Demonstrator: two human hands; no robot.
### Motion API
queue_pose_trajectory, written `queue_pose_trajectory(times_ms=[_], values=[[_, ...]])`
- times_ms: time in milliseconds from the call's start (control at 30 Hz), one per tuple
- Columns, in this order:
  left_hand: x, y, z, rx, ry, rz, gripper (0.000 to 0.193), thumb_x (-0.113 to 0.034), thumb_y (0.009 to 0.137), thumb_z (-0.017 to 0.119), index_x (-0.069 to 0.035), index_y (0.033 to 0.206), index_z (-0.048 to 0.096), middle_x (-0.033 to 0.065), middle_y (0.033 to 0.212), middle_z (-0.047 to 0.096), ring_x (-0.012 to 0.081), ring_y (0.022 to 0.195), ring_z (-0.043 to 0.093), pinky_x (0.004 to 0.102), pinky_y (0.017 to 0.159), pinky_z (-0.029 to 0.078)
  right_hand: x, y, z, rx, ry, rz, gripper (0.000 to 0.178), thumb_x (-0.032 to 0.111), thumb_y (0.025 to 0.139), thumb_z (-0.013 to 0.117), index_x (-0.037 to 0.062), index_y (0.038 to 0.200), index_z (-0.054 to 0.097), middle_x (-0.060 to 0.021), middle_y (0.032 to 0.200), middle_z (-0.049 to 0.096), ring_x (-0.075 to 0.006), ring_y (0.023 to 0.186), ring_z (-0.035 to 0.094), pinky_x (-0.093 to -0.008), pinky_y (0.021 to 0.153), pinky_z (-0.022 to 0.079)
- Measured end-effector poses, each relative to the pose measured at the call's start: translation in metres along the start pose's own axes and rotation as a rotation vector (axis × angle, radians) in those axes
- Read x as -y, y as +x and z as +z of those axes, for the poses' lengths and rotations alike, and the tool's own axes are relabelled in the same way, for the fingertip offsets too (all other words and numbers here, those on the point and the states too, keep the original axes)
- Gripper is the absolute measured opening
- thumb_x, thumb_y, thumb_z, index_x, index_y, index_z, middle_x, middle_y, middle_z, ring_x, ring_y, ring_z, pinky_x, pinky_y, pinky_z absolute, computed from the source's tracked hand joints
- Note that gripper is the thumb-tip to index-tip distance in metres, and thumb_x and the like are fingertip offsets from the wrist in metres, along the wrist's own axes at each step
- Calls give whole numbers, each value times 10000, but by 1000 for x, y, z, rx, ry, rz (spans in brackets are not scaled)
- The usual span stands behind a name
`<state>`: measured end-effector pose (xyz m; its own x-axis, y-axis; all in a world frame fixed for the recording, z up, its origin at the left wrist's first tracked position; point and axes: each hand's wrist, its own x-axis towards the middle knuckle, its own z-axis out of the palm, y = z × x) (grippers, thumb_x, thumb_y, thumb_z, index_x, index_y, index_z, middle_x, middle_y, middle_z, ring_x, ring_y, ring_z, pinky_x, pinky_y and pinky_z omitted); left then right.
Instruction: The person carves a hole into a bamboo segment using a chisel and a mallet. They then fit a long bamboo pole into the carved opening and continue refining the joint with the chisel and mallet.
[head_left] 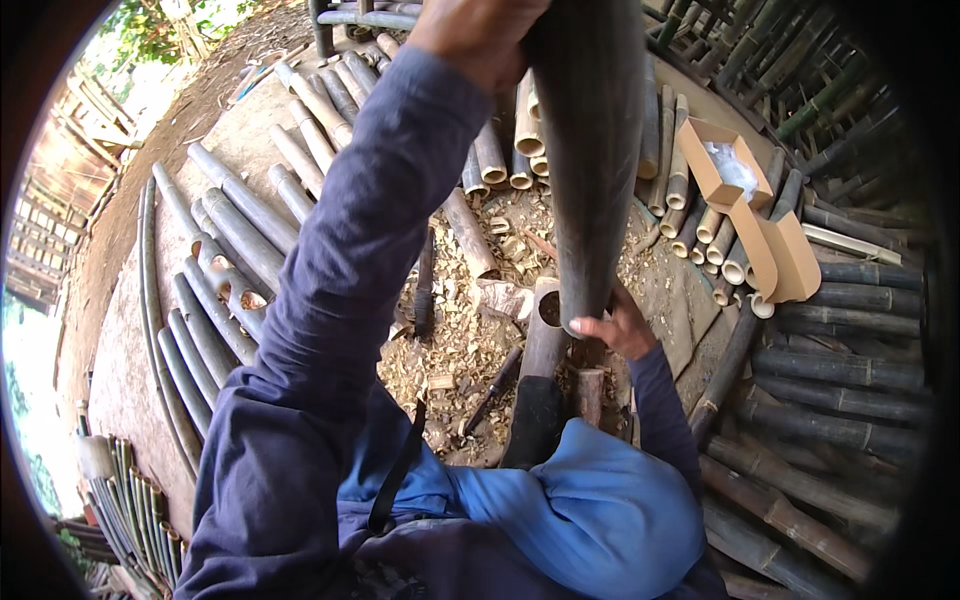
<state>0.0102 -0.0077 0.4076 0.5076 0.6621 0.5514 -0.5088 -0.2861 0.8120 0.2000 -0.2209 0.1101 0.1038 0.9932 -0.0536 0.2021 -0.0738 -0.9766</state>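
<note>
A thick dark bamboo pole (592, 150) stands tilted in front of me, running out of view at the top. My left hand (485, 35) is raised high and closed on its upper part, with the fingers partly hidden. Low on the pole, my right hand (622, 325) grips its bottom end, thumb in front. Just beside that end is a bamboo piece (543, 345) with a hole cut near its top. A dark wrapping (535, 415) covers its near part. A knife (492, 392) with a dark blade lies to the left, among wood shavings (455, 345).
Cut bamboo poles lie in rows at left (240, 215), at the back and at right (840, 370). An opened cardboard box (715, 165) with clear plastic inside rests on poles at back right. A short wooden block (590, 395) stands near my blue-clothed leg (610, 490).
</note>
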Motion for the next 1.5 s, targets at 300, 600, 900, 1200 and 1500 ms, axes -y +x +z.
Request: queue_pose_trajectory(times_ms=[300,600,900,1200,1500], values=[[14,-25,75,377,-222,414,410,-167,743,745,94,1045,652,137,839,723,191,634,659,348,648,576,-26,12,-4,143,-333,-101,714,202,734,835,18,1370,566,-162,1285,667,-305,1251,607,-419,1101,449],[19,-63,119,139,258,291,587,-189,510,895,138,808,509,271,663,608,424,676,686,452,652,567,-104,1,-16,-58,-1116,-468,811,306,742,827,88,1451,501,-169,1478,518,-346,1360,489,-466,1161,374],[20,-63,110,200,245,176,652,-168,525,925,148,881,480,287,671,613,453,701,692,473,652,565,-26,25,-22,213,-505,-108,799,236,758,826,78,1454,467,-123,1396,547,-283,1298,515,-426,1124,411],[41,-66,121,47,182,202,674,-137,526,885,111,1021,502,245,932,609,398,899,640,434,766,550,-16,23,-1,282,-76,126,792,166,774,824,68,1456,433,-76,1314,577,-220,1236,541,-386,1086,448],[31,-77,164,-346,284,134,174,-242,837,626,-84,815,557,52,778,580,217,771,617,358,716,498,-84,-12,27,-74,-464,40,827,301,754,827,90,1475,482,-155,1468,520,-314,1403,434,-461,1199,318]])
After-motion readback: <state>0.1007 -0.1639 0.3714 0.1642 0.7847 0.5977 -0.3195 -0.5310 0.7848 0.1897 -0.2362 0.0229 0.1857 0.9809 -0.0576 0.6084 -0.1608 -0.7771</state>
